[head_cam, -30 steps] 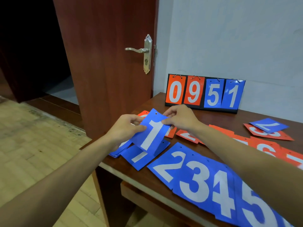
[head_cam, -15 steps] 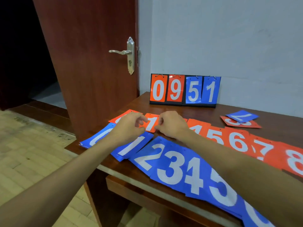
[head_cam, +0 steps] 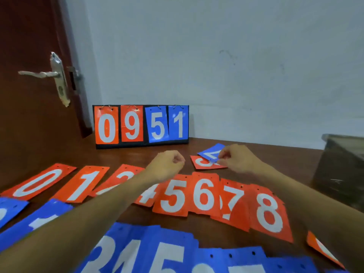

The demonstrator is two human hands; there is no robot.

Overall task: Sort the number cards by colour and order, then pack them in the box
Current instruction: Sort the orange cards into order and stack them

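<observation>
Half a second ago both my hands were at the orange 1 card [head_cam: 82, 184]. Now my left hand [head_cam: 167, 166] hangs over the middle of the orange row, fingers curled in on nothing, and my right hand [head_cam: 239, 160] has gone across to a loose blue card [head_cam: 210, 151], pinching its near corner.

On the brown tabletop [head_cam: 285, 154], from the left, the orange cards lie face up in a row with white numerals and small punched holes along their far edges. The orange 0 card [head_cam: 39, 182] comes first, then the 1. The next cards are mostly hidden under my left forearm. After them come the 5 [head_cam: 173, 194], 6 [head_cam: 204, 194], 7 [head_cam: 232, 203] and 8 [head_cam: 269, 211], each overlapping its neighbour.

Nearer me runs the blue row [head_cam: 171, 253], overlapping too, where I can read 3, 4 and 5.

Against the wall stands the scoreboard [head_cam: 140, 125], showing 0 9 in orange and 5 1 in blue.

The blue card I pinch lies across an orange card [head_cam: 204, 164]. I cannot read either numeral for sure.

At the far right the dark box [head_cam: 338, 170] stands on the tabletop, apart from the cards.
</observation>
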